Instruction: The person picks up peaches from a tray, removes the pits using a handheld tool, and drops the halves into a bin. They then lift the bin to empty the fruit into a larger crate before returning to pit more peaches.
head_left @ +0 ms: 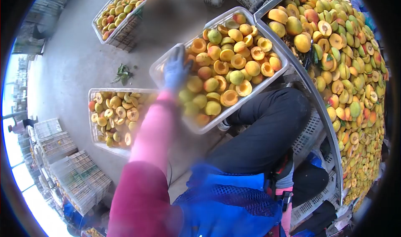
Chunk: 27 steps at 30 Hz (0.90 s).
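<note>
My left hand [175,68], in a blue-grey glove, reaches over the near-left end of a white plastic crate [158,65]. Its fingers look stretched out, lying by the rim and the fruit; blur hides the exact contact. Halved yellow peaches [238,61] fill this crate, some cut side up with the pit hollow showing, others skin side up. Low at the right, beside my leg, is my right hand [286,181], a grey-blue glove below a pink sleeve. A dark and red item [284,166] lies close to it. The right fingers are hidden.
A metal-edged table [319,105] heaped with peaches curves along the right. Another crate of halves [92,124] stands on the floor at left, a further one [97,26] at upper left. Leaves [122,74] lie on the floor. Stacked crates [79,174] stand lower left.
</note>
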Each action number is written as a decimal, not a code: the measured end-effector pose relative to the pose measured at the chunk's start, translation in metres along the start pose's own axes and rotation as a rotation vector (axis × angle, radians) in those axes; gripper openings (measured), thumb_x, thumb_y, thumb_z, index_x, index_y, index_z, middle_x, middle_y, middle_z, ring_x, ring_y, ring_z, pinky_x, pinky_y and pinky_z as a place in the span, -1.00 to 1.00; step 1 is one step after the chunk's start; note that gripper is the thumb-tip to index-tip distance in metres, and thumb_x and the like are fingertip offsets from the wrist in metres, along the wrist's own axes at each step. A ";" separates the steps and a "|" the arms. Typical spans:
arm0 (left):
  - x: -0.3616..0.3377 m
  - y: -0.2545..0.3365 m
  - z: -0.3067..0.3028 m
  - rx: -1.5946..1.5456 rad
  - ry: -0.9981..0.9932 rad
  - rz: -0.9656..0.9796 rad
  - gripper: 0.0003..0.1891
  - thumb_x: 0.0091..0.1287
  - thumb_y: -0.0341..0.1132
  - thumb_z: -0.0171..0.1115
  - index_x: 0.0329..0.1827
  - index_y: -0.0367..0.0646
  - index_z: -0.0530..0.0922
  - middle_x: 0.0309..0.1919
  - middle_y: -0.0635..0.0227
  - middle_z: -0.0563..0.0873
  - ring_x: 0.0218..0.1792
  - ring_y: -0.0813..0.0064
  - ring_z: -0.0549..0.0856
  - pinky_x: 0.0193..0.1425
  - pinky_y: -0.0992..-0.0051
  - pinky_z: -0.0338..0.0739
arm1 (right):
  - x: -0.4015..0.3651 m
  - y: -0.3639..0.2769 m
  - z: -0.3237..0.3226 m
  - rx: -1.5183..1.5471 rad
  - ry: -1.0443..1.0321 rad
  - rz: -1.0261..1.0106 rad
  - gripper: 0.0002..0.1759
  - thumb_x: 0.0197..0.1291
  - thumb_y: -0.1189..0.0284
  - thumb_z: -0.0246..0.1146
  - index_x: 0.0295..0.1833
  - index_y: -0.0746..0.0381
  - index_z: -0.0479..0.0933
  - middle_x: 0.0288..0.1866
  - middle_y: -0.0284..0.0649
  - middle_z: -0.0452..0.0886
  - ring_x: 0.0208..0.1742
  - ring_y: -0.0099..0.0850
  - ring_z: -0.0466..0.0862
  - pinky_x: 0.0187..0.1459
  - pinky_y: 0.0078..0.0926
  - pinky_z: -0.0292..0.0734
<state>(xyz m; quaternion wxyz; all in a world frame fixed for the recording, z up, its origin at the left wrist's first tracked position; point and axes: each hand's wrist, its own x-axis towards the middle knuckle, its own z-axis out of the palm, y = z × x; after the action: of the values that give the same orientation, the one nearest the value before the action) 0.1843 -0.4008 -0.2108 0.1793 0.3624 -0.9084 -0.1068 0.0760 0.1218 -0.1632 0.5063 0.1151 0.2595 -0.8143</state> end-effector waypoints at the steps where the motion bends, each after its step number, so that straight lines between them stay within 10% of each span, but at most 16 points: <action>1: -0.001 -0.005 0.017 0.191 -0.088 0.103 -0.29 0.28 0.00 0.16 0.47 0.02 0.17 0.32 0.08 0.37 0.29 -0.02 0.38 0.36 0.14 0.24 | -0.002 0.002 0.000 -0.076 0.159 -0.027 -0.46 0.48 0.15 -0.19 0.42 0.21 0.18 0.42 -0.19 0.29 0.42 -0.23 0.25 0.44 -0.24 0.09; 6: 0.002 -0.022 0.033 -0.037 -0.005 0.045 -0.35 0.33 -0.08 0.06 0.43 -0.20 0.19 0.29 -0.05 0.39 0.28 -0.04 0.38 0.40 0.09 0.17 | -0.004 0.004 -0.034 -0.733 0.283 -0.095 -0.45 0.48 0.19 -0.20 0.46 0.22 0.06 0.45 -0.15 0.20 0.43 -0.25 0.23 0.42 -0.37 0.11; 8: 0.002 -0.003 0.010 -0.021 0.024 -0.112 -0.56 0.34 -0.12 0.07 0.18 -0.18 0.43 0.02 0.01 0.57 0.05 0.01 0.53 0.15 0.11 0.38 | -0.009 0.007 -0.026 -0.447 0.275 -0.079 -0.47 0.48 0.23 -0.19 0.46 0.23 0.07 0.43 -0.14 0.22 0.43 -0.26 0.23 0.41 -0.39 0.12; 11: 0.003 -0.002 0.022 -0.009 -0.005 -0.055 -0.72 0.28 -0.04 0.18 -0.22 -0.07 0.50 -0.30 0.20 0.64 -0.23 0.11 0.64 -0.14 0.15 0.50 | -0.017 0.003 -0.041 -1.020 0.357 -0.111 -0.47 0.47 0.22 -0.18 0.43 0.25 0.13 0.42 -0.15 0.26 0.41 -0.23 0.26 0.42 -0.30 0.13; 17: 0.033 -0.006 0.053 0.115 -0.195 -0.134 -0.68 0.32 0.00 0.10 -0.17 -0.08 0.46 -0.32 0.10 0.67 -0.25 0.06 0.67 -0.21 0.10 0.53 | -0.003 -0.002 -0.013 -1.906 0.289 -0.051 -0.50 0.39 0.29 -0.03 0.36 0.28 0.24 0.32 -0.09 0.38 0.37 -0.22 0.33 0.36 -0.31 0.22; 21: 0.049 -0.004 0.058 0.085 -0.261 -0.144 -0.68 0.30 -0.01 0.12 -0.17 -0.08 0.46 -0.35 0.04 0.68 -0.27 -0.01 0.67 -0.20 0.06 0.52 | -0.008 0.012 -0.045 -1.195 0.372 -0.074 -0.49 0.33 0.33 0.06 0.34 0.29 0.27 0.28 -0.09 0.42 0.35 -0.21 0.36 0.31 -0.35 0.30; 27: 0.064 -0.015 0.034 -0.190 -0.403 -0.176 -0.61 0.30 0.04 0.07 -0.14 -0.13 0.53 -0.20 -0.05 0.67 -0.14 -0.09 0.64 -0.03 0.06 0.47 | -0.015 0.009 -0.042 -1.268 0.328 -0.132 -0.46 0.40 0.32 -0.06 0.43 0.27 0.14 0.37 -0.09 0.31 0.37 -0.24 0.33 0.34 -0.32 0.27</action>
<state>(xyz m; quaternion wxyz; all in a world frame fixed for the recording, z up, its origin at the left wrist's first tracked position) 0.1368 -0.4537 -0.2307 0.0177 0.3929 -0.8766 -0.2772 0.0878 0.1531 -0.1945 0.3788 -0.0992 0.7692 -0.5049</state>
